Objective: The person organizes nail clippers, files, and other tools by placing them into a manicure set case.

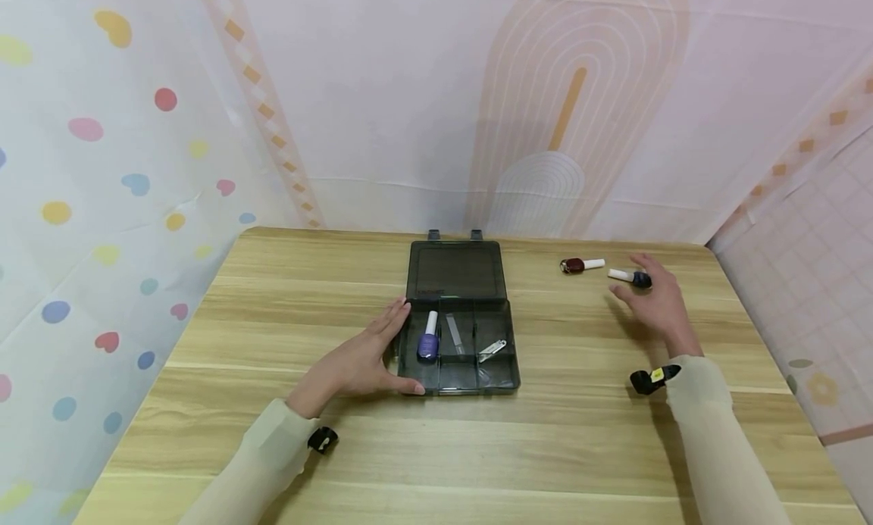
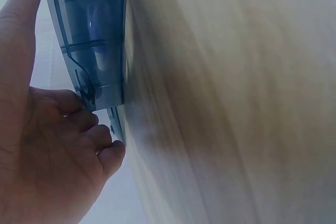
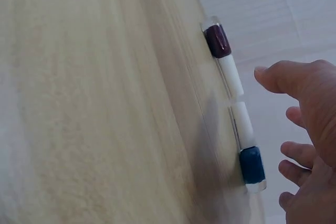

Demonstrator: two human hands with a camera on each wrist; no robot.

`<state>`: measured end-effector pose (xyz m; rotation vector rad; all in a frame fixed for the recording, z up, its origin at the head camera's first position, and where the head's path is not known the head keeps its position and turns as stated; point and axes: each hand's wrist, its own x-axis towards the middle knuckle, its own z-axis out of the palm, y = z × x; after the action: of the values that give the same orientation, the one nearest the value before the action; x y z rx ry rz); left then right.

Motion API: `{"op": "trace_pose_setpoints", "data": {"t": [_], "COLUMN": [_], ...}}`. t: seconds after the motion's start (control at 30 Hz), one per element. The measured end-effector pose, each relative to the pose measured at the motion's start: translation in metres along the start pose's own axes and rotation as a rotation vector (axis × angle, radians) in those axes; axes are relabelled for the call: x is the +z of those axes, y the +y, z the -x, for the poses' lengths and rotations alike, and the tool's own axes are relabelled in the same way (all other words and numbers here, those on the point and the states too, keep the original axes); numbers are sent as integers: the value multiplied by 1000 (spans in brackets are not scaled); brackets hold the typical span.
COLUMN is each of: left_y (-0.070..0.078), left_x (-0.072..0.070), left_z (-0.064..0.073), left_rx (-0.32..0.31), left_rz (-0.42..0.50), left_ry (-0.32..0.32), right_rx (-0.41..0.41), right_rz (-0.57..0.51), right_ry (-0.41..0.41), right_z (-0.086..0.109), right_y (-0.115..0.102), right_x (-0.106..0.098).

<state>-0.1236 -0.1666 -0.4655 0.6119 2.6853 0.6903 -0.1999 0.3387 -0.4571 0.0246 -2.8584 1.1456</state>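
My left hand (image 1: 364, 362) holds the left side of a dark translucent compartment box (image 1: 470, 392), thumb at the front corner and fingertips at the rear corner by the hinge. Its lid (image 1: 458, 271) lies folded back. Inside are a purple nail polish bottle (image 1: 428, 347) with a white cap, a thin flat grey strip (image 1: 454, 332) and a silver nail clipper (image 1: 492, 350). On the right, my right hand (image 1: 661, 301) hovers with spread fingers around a dark blue nail polish bottle (image 3: 252, 165) lying on its side. Nothing is gripped there.
A dark red nail polish bottle (image 1: 574, 265) lies left of the blue one, their white caps facing each other. The wooden table (image 1: 559, 449) ends at a patterned cloth wall (image 1: 382, 131) behind. Black wrist cameras sit at both sleeves.
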Motion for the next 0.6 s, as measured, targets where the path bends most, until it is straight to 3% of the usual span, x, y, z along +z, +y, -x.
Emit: {"op": "trace_pose_setpoints", "data": {"t": [0.27,0.6], "left_y": [0,2], "left_x": [0,1], "left_z": [0,0], "left_rx": [-1,-3], "left_rz": [-2,4], "left_ry": [0,-6], "right_rx": [86,100], "right_rz": [13,67], "right_ry": [-12,49], "right_z": [-6,-7], "right_y": [5,13], "right_x": [0,4]}}
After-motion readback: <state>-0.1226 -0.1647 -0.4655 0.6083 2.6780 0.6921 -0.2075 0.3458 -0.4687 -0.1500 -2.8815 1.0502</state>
